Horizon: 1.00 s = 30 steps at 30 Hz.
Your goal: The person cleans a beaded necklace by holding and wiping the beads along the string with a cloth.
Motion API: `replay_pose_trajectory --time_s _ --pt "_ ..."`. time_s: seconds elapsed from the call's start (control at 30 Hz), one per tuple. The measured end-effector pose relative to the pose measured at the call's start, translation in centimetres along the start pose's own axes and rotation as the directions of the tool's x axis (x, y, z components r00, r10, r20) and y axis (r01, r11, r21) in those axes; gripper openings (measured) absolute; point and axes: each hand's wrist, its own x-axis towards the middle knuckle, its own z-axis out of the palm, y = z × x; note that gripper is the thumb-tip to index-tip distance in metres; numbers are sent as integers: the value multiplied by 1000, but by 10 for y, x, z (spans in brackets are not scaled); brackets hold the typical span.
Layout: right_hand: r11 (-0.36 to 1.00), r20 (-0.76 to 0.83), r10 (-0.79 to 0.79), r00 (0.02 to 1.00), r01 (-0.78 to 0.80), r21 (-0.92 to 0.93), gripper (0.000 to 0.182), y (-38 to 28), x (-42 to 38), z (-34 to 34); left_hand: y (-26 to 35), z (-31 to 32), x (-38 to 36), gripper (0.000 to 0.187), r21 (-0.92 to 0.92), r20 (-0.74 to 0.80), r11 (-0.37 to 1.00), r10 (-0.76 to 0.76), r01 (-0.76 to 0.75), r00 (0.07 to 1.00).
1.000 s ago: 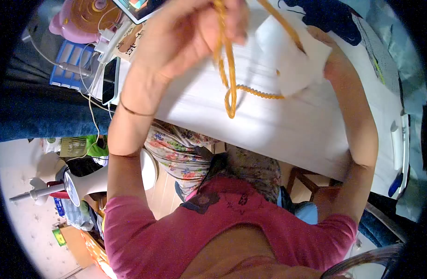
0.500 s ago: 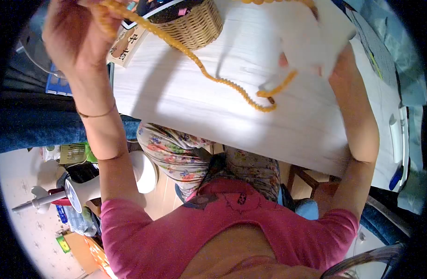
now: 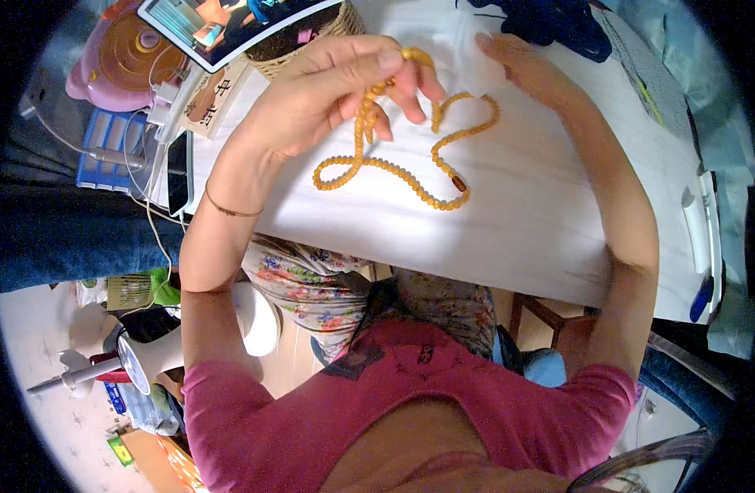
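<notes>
the left hand [image 3: 338, 86] pinches a string of round yellow beads [image 3: 400, 172] that loops on the white bench [image 3: 509, 234] below it. handling them seems the step; next needs gentle care. can't tell if the right hand [image 3: 525, 72] grips.

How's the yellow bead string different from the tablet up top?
The bead string is thin, bendy and curved into loops, while the tablet is flat with straight edges. The bead string is mostly yellow; the tablet has a white frame around a colourful lit screen. The left hand holds part of the bead string, but neither hand holds the tablet. Both are only partly seen.
</notes>
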Motion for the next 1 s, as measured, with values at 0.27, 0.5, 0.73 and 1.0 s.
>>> replay_pose_trajectory --time_s 0.27,0.5,0.73,1.0 --pt "994 195 97 976 -103 19 32 -58 -36 28 -5 -12 11 23 -268 21 964 10 -4 1000" --pt "725 148 -578 802 588 -358 28 9 9 -7 -46 -37 11 16 -509 -81 859 -114 58 990" --pt "789 -40 -330 943 252 -560 34 51 24 -1 -91 -55 24 30 -390 -150 907 -234 160 961" --pt "735 254 253 934 -356 577 36 45 4 22 -97 -64 18 34 -389 -64 918 -108 75 992"
